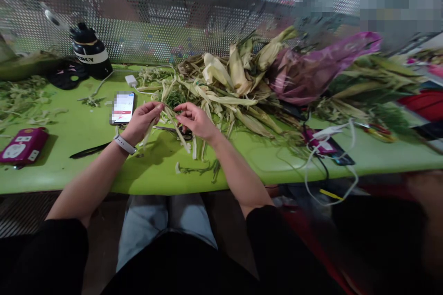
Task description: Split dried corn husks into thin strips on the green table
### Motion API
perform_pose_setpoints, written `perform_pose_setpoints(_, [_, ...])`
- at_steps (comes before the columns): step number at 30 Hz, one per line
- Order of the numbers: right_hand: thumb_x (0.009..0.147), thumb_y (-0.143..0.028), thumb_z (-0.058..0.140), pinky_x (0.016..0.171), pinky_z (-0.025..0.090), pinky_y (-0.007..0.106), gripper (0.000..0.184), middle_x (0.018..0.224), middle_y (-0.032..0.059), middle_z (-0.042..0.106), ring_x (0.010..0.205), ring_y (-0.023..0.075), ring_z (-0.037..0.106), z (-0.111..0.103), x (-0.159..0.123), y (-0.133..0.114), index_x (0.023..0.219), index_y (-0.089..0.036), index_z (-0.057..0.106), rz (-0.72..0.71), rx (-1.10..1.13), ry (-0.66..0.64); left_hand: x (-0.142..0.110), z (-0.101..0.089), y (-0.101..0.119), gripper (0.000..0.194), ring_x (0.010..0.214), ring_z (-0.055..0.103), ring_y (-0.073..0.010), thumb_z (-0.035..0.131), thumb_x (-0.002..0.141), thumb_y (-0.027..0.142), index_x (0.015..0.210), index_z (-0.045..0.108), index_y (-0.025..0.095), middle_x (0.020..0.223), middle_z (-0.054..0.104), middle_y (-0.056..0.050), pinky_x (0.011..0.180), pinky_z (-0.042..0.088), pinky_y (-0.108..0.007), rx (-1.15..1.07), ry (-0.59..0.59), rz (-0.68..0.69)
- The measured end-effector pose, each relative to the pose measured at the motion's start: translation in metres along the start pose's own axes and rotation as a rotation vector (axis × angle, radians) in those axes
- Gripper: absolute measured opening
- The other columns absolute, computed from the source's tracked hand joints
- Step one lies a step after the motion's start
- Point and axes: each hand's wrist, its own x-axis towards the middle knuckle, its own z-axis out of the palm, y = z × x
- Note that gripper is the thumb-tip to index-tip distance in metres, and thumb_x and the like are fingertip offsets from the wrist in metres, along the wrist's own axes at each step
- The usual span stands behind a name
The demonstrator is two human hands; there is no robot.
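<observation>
My left hand (143,120), with a white band on its wrist, pinches the top of a pale corn husk strip (176,130) over the green table (86,124). My right hand (195,120) is closed on the same husk strips from the other side. The strips hang down between both hands toward the table. Under my hands lie scissors (183,132), partly hidden. A heap of corn husks and ears (235,78) is piled just beyond my right hand.
A lit phone (122,108) on a white cable lies left of my hands, a dark knife (89,150) nearer the edge. A magenta device (22,145), a black bottle (90,50), a purple plastic bag (311,69) and another phone with cables (328,147) surround them. A perforated metal wall stands behind.
</observation>
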Motion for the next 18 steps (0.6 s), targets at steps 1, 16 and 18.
perform_pose_setpoints(1, [0.083,-0.037,0.066,0.051,0.045,0.024,0.032,0.072,-0.003,0.062,0.05,0.0093,0.054,-0.0006,-0.0002,-0.0007,0.108,-0.019,0.053,0.003,0.023,-0.027,0.0007,-0.0013,-0.0011,0.019,0.047,0.04,-0.0056,0.077,0.077,0.034,0.081,0.071,0.016,0.052,0.05,0.003,0.046,0.031,-0.019,-0.011,-0.006,0.0])
perform_pose_setpoints(16, [0.08,-0.05,0.072,0.037,0.032,0.019,0.036,0.048,-0.0111,0.044,0.037,0.0056,0.037,0.0041,-0.0015,-0.0049,0.088,-0.019,0.055,0.119,0.129,-0.075,-0.0039,0.0043,-0.0013,0.02,0.054,0.051,-0.0058,0.082,0.071,0.032,0.08,0.073,0.017,0.069,0.064,0.0,0.045,0.035,-0.017,-0.077,0.063,-0.117])
perform_pose_setpoints(18, [0.079,-0.047,0.073,0.036,0.031,0.019,0.033,0.045,-0.0115,0.043,0.035,0.0052,0.034,0.0016,-0.0013,-0.0042,0.084,-0.019,0.055,0.118,0.114,-0.072,-0.0045,0.0034,-0.0002,0.021,0.053,0.049,-0.0052,0.083,0.069,0.032,0.08,0.074,0.016,0.071,0.065,-0.001,0.044,0.034,-0.017,-0.059,0.067,-0.144])
